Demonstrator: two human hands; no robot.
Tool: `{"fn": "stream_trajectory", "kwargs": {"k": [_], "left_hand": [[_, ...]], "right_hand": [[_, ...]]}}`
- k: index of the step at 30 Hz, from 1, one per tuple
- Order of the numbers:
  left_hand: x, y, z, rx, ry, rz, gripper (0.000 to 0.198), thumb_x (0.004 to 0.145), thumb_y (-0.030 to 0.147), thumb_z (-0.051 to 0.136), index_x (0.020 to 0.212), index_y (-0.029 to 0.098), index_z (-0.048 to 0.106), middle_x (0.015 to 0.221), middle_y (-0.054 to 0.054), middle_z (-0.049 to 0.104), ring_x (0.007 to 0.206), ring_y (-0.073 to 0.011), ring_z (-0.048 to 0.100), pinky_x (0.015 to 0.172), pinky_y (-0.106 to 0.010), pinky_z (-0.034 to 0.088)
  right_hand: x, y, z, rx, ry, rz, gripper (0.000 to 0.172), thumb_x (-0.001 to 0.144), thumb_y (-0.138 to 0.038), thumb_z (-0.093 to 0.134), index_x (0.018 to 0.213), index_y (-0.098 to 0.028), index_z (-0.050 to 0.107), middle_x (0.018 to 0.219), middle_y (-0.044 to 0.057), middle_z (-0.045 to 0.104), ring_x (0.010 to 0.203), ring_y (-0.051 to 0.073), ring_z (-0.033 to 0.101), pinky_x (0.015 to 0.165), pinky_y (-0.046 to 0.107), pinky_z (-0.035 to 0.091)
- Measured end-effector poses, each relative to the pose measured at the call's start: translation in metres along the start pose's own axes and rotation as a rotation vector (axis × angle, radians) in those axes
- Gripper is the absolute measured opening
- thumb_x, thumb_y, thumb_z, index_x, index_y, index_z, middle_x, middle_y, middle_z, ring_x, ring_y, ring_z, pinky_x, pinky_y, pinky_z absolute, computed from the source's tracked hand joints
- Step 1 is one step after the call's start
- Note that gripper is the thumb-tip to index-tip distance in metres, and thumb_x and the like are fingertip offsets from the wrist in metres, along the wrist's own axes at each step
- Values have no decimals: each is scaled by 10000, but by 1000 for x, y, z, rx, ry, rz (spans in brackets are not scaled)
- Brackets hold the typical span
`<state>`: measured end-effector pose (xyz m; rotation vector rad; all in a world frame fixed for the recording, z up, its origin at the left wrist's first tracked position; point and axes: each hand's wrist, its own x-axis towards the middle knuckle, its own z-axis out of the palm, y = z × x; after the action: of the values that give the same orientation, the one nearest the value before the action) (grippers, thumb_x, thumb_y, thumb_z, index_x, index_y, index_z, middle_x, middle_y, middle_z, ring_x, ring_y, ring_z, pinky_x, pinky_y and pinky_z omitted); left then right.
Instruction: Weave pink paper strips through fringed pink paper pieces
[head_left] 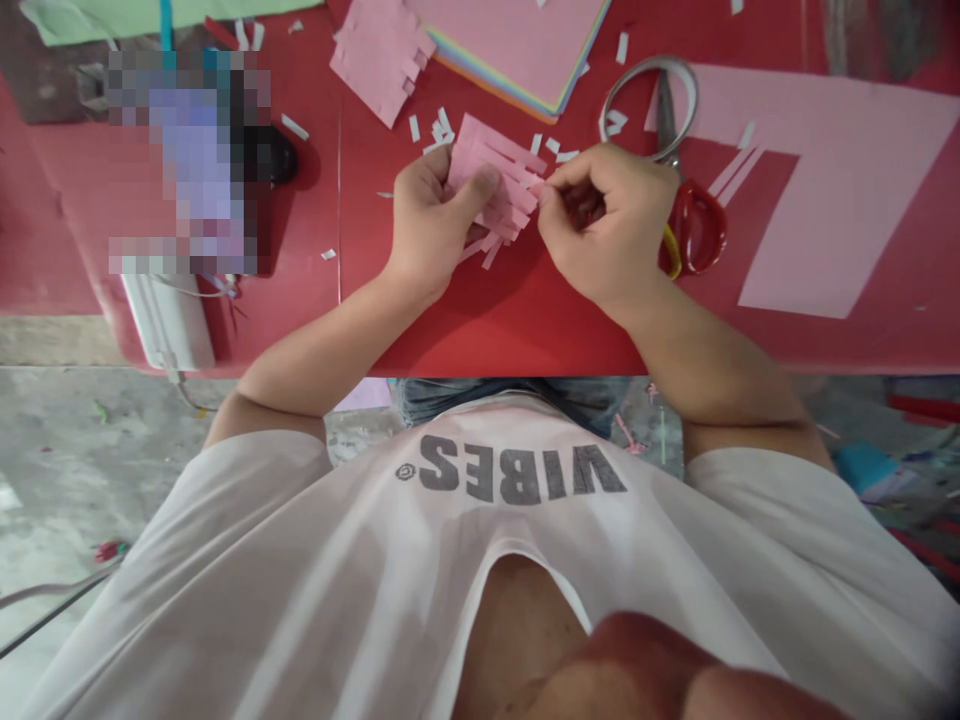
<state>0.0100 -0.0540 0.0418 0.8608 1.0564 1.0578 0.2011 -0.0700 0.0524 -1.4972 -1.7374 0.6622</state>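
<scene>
My left hand (431,215) grips a small piece of pink paper (480,160), with the thumb pressed flat on top of it. Narrow strips cut into the paper fan out along its right and lower edges. The thumb and forefinger of my right hand (611,220) pinch the end of one pink strip at the right edge of that piece. Above my hands lies another pink paper (382,60) with a notched edge. Scissors (701,225) with red and yellow handles rest just behind my right hand, their blade passing under a roll of tape (611,95).
A stack of coloured paper (517,40) lies at the far side of the red table (300,270). A large cut pink sheet (832,200) is at the right. White scraps (442,125) are scattered about. A white power bank (169,320) with a cable sits near the left edge, beside a blurred-out patch.
</scene>
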Motion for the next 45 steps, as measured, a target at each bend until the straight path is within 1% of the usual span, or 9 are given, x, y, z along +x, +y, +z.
{"fn": "stream_trajectory", "kwargs": {"k": [5, 10, 15, 19, 27, 31, 34, 39, 45], "left_hand": [[1, 0, 2, -3, 11, 79, 124, 949, 212, 692, 849, 277, 660, 770, 25, 706, 655, -140, 635, 609, -313, 559], [1, 0, 6, -34, 13, 94, 103, 940, 273, 712, 845, 272, 674, 769, 21, 704, 652, -154, 645, 562, -311, 563], [0, 2, 7, -43, 42, 74, 141, 893, 311, 758, 774, 319, 681, 754, 14, 696, 643, -188, 640, 569, -351, 568], [-1, 3, 7, -87, 19, 82, 134, 912, 224, 728, 808, 301, 693, 764, 17, 665, 670, -161, 617, 653, -338, 596], [-3, 2, 6, -171, -19, 58, 183, 925, 167, 730, 817, 310, 694, 772, 45, 698, 713, -149, 588, 791, -347, 608], [-3, 2, 6, -154, -18, 82, 146, 916, 192, 734, 831, 308, 711, 779, 46, 702, 700, -147, 601, 757, -334, 608], [-3, 3, 7, -137, -6, 79, 116, 917, 231, 742, 828, 294, 706, 758, 39, 694, 691, -155, 619, 759, -355, 606], [-3, 4, 7, -133, -5, 83, 140, 908, 200, 737, 817, 301, 703, 752, 42, 698, 678, -152, 606, 692, -339, 562], [-3, 5, 6, -112, -3, 82, 123, 891, 240, 757, 802, 297, 696, 747, 29, 683, 664, -150, 605, 622, -318, 552]], "right_hand": [[6, -2, 1, 116, 30, 58, 269, 924, -455, 759, 769, -321, 585, 766, 22, 655, 682, 232, 557, 690, 445, 520], [13, -1, 2, 198, 73, 51, 235, 917, -311, 738, 739, -305, 585, 756, 5, 628, 668, 201, 510, 635, 398, 414], [14, 13, 11, 334, 73, 79, 212, 916, -295, 748, 749, -296, 616, 737, -7, 608, 643, 183, 479, 639, 386, 377], [15, 25, 18, 428, 68, 162, 175, 888, -308, 769, 755, -309, 654, 626, -28, 564, 552, 174, 450, 585, 387, 354], [20, 18, 16, 534, 39, 290, 129, 789, -232, 724, 678, -280, 680, 562, -40, 592, 437, 128, 406, 428, 362, 236], [20, 19, 15, 558, 16, 319, 126, 800, -244, 708, 680, -279, 693, 580, -29, 603, 443, 121, 405, 433, 342, 239], [20, 23, 16, 556, -17, 337, 111, 798, -331, 751, 702, -295, 706, 594, -25, 616, 453, 127, 391, 441, 343, 255], [21, 29, 18, 597, -60, 382, 195, 810, -424, 783, 726, -277, 686, 605, -19, 614, 463, 125, 374, 464, 352, 252], [22, 24, 15, 660, -78, 398, 121, 787, -277, 730, 673, -266, 689, 591, -7, 610, 450, 133, 389, 448, 346, 201]]}}
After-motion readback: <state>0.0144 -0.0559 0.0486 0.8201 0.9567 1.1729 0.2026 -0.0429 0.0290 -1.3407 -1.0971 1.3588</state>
